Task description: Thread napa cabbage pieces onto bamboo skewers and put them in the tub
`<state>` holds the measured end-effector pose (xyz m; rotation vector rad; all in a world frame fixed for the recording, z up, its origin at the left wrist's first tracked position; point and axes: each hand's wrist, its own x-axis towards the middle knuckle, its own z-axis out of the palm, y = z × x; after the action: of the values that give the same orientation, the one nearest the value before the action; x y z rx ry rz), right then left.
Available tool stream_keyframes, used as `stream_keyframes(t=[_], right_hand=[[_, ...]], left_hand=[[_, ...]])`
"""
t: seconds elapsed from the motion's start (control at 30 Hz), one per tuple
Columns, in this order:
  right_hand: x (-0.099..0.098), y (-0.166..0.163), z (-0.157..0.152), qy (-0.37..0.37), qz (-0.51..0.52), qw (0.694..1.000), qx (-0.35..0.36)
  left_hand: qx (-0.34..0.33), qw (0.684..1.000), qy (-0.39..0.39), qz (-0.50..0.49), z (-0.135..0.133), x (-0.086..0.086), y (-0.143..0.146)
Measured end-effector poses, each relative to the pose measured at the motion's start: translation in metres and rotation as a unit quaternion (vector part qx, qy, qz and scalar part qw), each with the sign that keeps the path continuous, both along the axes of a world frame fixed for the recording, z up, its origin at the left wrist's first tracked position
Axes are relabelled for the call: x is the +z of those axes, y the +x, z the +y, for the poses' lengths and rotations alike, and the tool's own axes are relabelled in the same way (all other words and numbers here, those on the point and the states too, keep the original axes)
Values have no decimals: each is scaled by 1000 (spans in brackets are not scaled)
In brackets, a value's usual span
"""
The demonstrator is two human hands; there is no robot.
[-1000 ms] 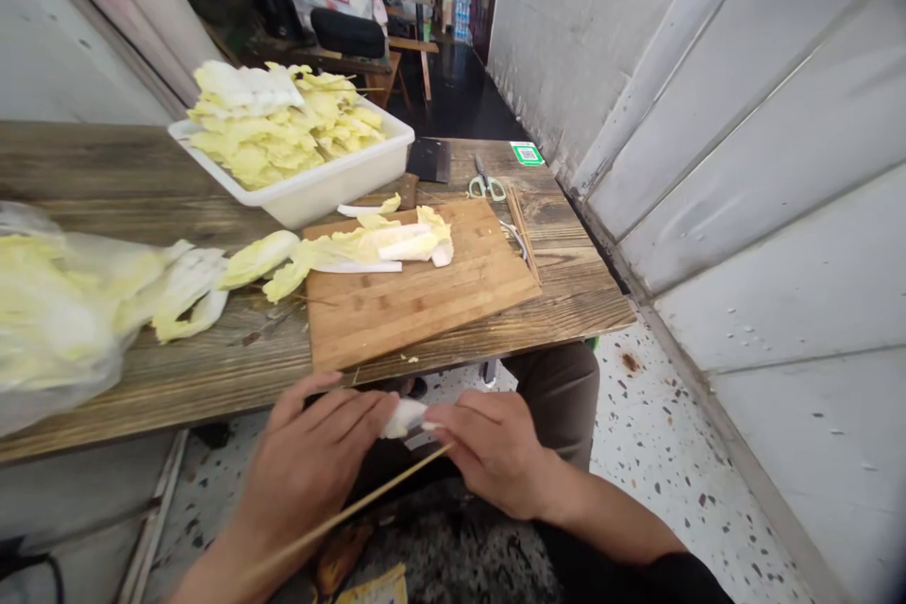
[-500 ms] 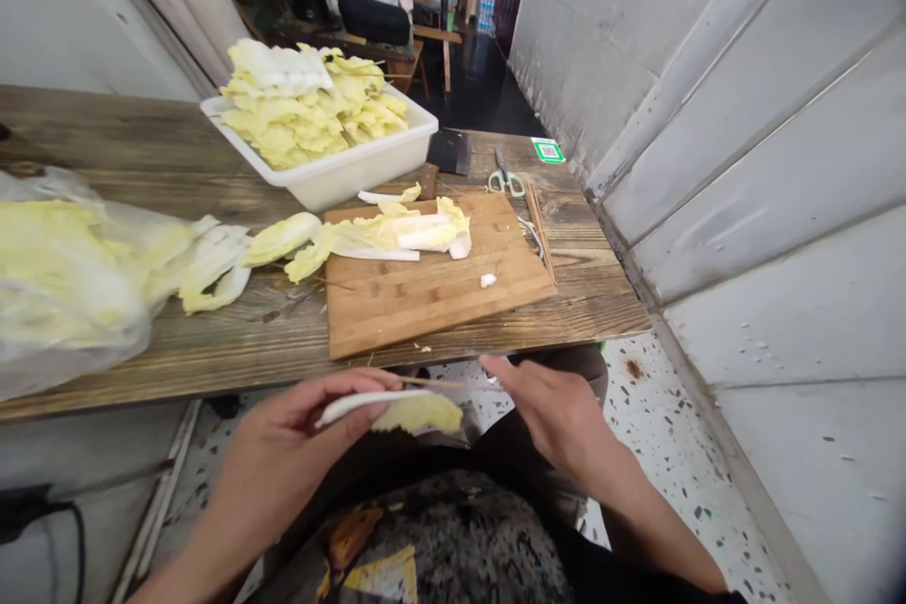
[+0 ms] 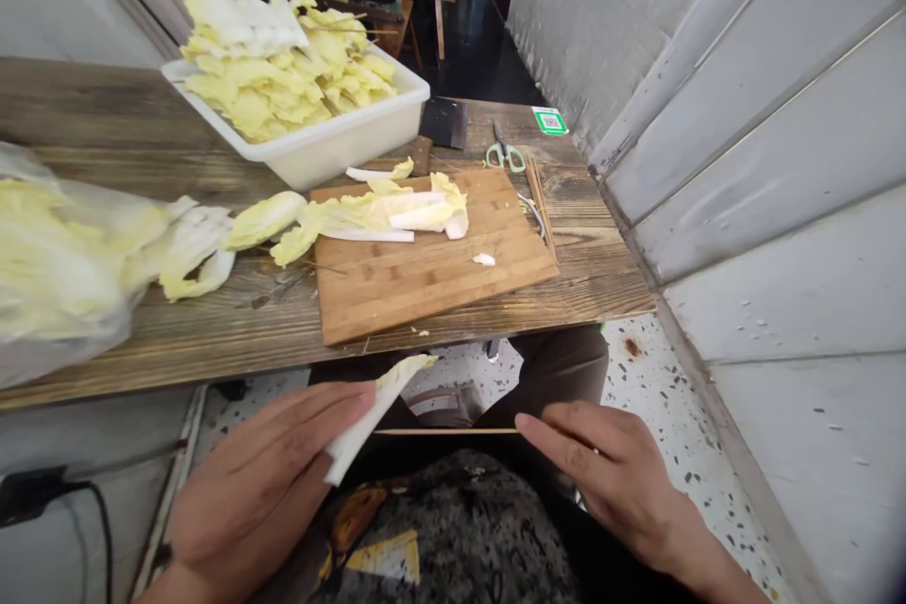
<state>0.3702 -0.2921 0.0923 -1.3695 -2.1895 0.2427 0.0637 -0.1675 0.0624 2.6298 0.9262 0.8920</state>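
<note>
My left hand (image 3: 265, 481) is below the table's front edge, fingers closed on a pale cabbage leaf strip (image 3: 375, 406) that sticks up to the right. My right hand (image 3: 609, 472) pinches the end of a thin bamboo skewer (image 3: 445, 431), which lies level and points left into the leaf. On the wooden cutting board (image 3: 425, 274) lie more cabbage strips (image 3: 396, 212) and a small white scrap (image 3: 484, 259).
A white tub (image 3: 318, 146) heaped with cabbage stands behind the board. A plastic bag of cabbage (image 3: 57, 264) lies at the left. A cleaver (image 3: 440, 125), scissors (image 3: 504, 155) and a bundle of skewers (image 3: 542, 208) lie at the table's right end. A wall runs along the right.
The skewer went from my left hand to my right, which drew it out level to the right. The leaf unfolded upright in my left hand. A white scrap landed on the board.
</note>
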Motion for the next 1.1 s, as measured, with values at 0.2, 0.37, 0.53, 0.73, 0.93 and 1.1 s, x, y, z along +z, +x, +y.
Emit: stream_keyframes(t=[0.2, 0.37, 0.53, 0.73, 0.93, 1.1], right_hand=[[0, -2, -2, 40, -11, 999, -25], [-1, -2, -2, 31, -34, 999, -25], [1, -3, -1, 26, -43, 998, -27], [0, -2, -1, 22, -55, 998, -27], [1, -1, -3, 31, -70, 996, -34], [-1, 2, -4, 35, -73, 996, -43]], left_hand=[[-9, 998, 48, 25, 2, 6, 4], [-15, 999, 37, 36, 0, 8, 5], [-12, 999, 27, 22, -1, 8, 7], [-4, 1000, 12, -12, -3, -2, 6], [12, 999, -40, -29, -6, -7, 5], [86, 993, -81, -2, -5, -2, 16]])
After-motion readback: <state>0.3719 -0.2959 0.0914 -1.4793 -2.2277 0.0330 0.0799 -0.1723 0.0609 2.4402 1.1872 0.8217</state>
